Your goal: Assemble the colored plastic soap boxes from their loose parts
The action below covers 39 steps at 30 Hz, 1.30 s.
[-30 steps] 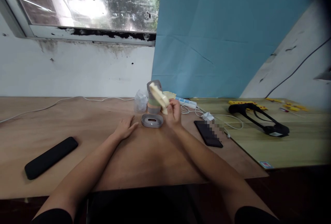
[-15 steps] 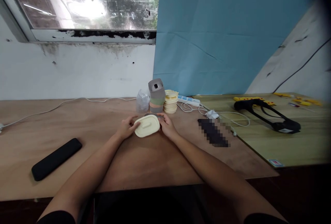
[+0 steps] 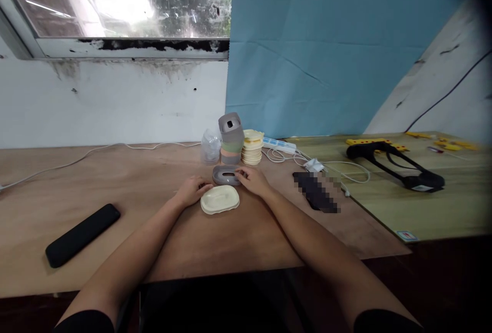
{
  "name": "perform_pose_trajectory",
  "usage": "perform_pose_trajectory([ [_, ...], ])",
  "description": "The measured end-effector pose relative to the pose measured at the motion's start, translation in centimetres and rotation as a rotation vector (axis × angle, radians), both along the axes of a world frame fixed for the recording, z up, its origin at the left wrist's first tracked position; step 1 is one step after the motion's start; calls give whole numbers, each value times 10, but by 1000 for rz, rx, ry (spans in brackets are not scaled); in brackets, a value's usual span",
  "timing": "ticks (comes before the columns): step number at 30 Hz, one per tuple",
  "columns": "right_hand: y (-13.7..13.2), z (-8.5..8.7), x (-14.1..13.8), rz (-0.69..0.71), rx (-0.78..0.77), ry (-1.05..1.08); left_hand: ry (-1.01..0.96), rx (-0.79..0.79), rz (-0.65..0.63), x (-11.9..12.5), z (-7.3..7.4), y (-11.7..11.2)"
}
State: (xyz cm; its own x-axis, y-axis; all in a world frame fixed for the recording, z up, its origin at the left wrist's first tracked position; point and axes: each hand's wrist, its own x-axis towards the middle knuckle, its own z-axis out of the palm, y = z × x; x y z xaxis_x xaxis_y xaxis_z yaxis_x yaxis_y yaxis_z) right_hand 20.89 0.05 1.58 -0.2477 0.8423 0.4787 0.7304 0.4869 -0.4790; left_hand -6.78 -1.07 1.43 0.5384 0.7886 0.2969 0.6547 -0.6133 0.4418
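Observation:
A cream-coloured oval lid [image 3: 220,199] lies flat on the brown tabletop in front of me. Just behind it is a grey oval tray [image 3: 219,175] with a dark slot in its middle. My right hand [image 3: 253,180] pinches the right end of this tray between thumb and fingers. Beside the lid's upper left edge rests my left hand [image 3: 192,191], its fingers bent with a gap at the thumb and nothing seen between them; whether the fingertips touch the lid is unclear.
Behind the tray rises a stack of grey, green and peach containers [image 3: 231,138]. Cream lids [image 3: 252,151] are piled to its right, clear plastic pieces [image 3: 210,147] to its left. A black case [image 3: 82,235] lies left; a power strip [image 3: 280,145] and black headset-like frame [image 3: 395,164] are right.
The cream lid, earlier between both hands with its raised bar showing, now lies nearer me showing a smoother face. My right hand has taken the grey tray's end.

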Motion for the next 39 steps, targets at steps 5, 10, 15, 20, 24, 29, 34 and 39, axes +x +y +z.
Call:
perform_pose_trajectory([
  [5, 6, -5, 9, 69, -39, -62, 42, -30, -71, -5, 6, -2],
  [10, 13, -13, 14, 129, -56, -69, 88, -20, -151, -1, 15, -13],
  [15, 16, -17, 15, 153, -39, -83, 0, -62, -125, 4, 16, -17],
  [20, 13, -11, 9, 181, 12, 51, -10, -46, -153, 1, 16, -16],
  [24, 4, 0, 3, 123, 126, 192, 13, 52, -89, 0, 11, -13],
  [29, -12, 5, 1, 61, 98, 213, -139, 254, 94, -1, 5, -9],
  [34, -25, 7, -6, 86, 121, 167, -131, 338, 19, -1, 7, -14],
  [39, -29, 10, -10, 136, 105, 208, -128, 363, 11, 3, 6, -17],
])
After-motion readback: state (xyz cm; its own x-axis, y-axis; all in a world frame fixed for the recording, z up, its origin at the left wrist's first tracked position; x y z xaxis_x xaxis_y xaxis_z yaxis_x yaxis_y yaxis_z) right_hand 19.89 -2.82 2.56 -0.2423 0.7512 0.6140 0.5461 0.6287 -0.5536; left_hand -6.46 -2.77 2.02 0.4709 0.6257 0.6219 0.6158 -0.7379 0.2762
